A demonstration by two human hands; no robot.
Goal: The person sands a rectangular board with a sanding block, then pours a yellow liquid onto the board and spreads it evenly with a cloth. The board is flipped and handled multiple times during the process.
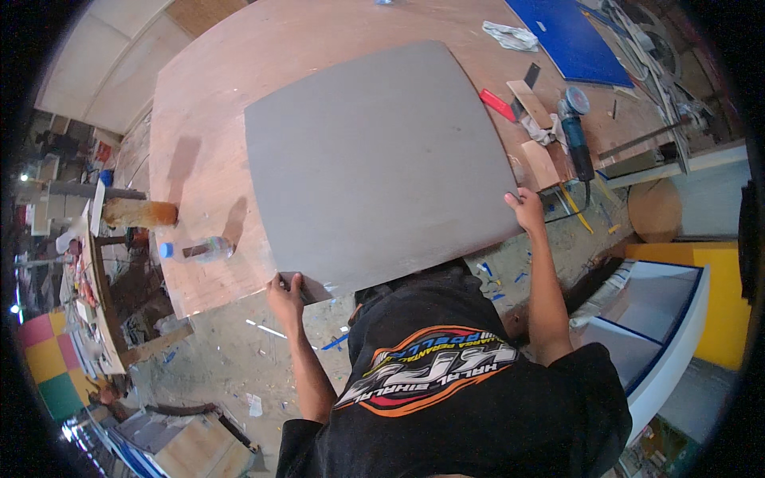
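A large flat grey panel (378, 167) lies over the plywood tabletop (203, 139), its near edge reaching past the table's front. My left hand (286, 293) grips the near left corner, thumb on top and the other fingers partly hidden at the edge. At the near right corner my right hand (526, 209) is closed on the panel's edge, its thumb uppermost. Right of the panel lies a blue-and-black angle grinder (575, 134) with its cord hanging off the table. Beside it are wood offcuts (542, 165) and a red tool (498, 103).
A clear plastic bottle (209, 248) with a blue cap and an amber container (143, 213) lie at the left. A white cloth (510, 37) and a blue panel (570, 40) are at the far right. Scraps litter the floor. A blue-edged white cabinet (653, 307) stands at the right.
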